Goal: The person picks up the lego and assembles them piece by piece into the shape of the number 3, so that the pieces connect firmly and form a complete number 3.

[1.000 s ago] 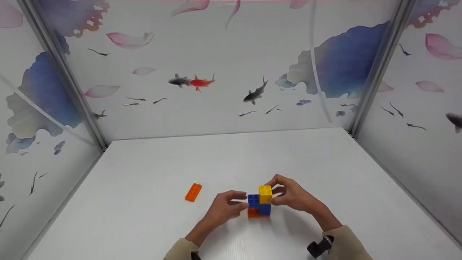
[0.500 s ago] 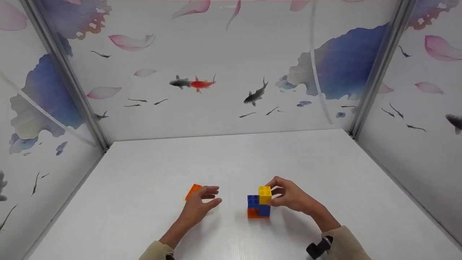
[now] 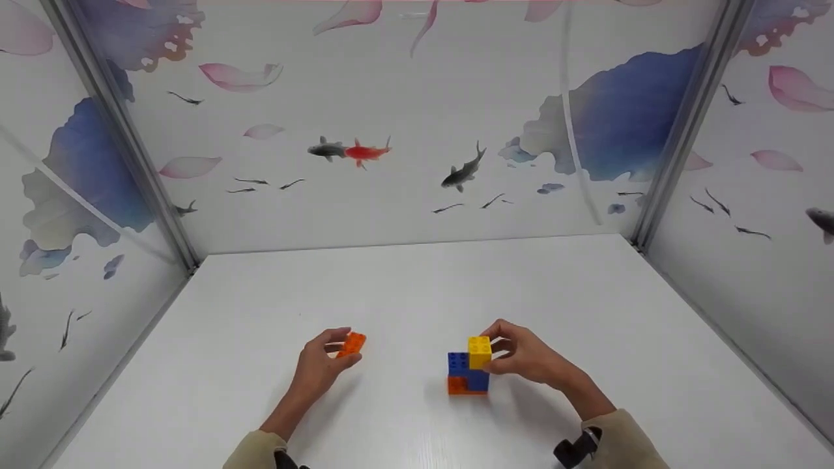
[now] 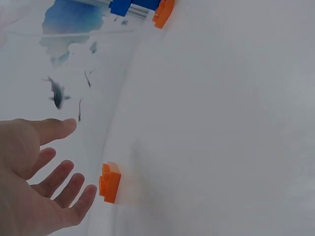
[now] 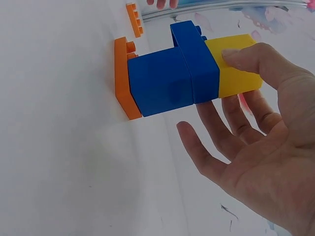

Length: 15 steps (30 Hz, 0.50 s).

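A loose orange toy brick [image 3: 354,342] lies on the white table, left of the middle. My left hand [image 3: 319,361] reaches around it, thumb and fingers spread; the left wrist view shows a gap between the fingertips and the brick [image 4: 110,182]. To the right stands a small stack: an orange base brick [image 3: 456,385], a blue block [image 5: 160,81] on it, then a wider blue brick [image 5: 202,71] overhanging to the left. On top, at the right, sits a yellow brick [image 3: 479,352]. My right hand [image 3: 531,352] pinches this yellow brick between thumb and fingers.
White panels [image 3: 404,202] printed with fish and petals enclose the table [image 3: 417,286] at the back and both sides. Grey metal posts [image 3: 127,150] mark the back corners. A black device [image 3: 576,448] is strapped at the right wrist.
My left hand has left the stack and moved left to the loose orange brick, passing over it. My right hand has stayed on the yellow brick, and the stack has not moved.
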Available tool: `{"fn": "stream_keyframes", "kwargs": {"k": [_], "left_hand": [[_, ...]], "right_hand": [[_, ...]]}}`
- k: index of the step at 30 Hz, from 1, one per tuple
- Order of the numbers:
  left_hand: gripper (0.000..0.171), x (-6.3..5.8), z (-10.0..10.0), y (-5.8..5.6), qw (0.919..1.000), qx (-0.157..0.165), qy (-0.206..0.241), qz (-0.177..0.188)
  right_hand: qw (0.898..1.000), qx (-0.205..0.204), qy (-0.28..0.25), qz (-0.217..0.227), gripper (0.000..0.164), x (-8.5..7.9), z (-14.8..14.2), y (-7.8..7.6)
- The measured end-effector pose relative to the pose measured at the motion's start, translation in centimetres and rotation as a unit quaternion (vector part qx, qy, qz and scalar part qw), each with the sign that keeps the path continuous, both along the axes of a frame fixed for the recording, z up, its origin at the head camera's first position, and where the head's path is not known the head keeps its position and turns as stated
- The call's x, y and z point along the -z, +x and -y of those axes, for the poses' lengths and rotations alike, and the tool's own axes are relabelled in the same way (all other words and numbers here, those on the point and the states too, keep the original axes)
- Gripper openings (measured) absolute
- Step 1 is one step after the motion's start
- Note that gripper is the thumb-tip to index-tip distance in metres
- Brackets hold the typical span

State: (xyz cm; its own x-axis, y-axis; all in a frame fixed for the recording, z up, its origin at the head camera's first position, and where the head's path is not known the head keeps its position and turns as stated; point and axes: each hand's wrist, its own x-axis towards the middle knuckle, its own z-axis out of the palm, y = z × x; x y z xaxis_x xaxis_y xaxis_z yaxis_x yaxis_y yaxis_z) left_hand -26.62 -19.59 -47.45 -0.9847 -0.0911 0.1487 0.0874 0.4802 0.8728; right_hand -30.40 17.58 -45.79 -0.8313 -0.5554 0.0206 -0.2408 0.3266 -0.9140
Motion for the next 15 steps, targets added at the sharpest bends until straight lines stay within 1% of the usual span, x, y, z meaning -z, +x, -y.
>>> {"fn": "stream_keyframes", "kwargs": {"k": [4,8,12,15], "left_hand": [[0.051,0.6,0.7,-0.7,0.9993,-0.022,0.007,0.028],[0.054,1.1,1.1,-1.4,0.9983,-0.036,0.003,0.046],[0.057,1.5,1.0,-1.8,0.9971,-0.038,-0.011,0.065],[0.059,1.5,0.9,-2.0,0.9962,-0.040,-0.018,0.075]], "right_hand": [[1.000,-0.001,-0.001,0.005,0.040,0.0,0.0,0.0],[1.000,-0.002,-0.001,0.005,0.040,0.0,-0.1,-0.1],[1.000,-0.001,0.000,0.002,0.040,0.1,0.0,-0.1],[1.000,-0.002,0.002,-0.002,0.040,0.1,0.0,-0.1]]}}
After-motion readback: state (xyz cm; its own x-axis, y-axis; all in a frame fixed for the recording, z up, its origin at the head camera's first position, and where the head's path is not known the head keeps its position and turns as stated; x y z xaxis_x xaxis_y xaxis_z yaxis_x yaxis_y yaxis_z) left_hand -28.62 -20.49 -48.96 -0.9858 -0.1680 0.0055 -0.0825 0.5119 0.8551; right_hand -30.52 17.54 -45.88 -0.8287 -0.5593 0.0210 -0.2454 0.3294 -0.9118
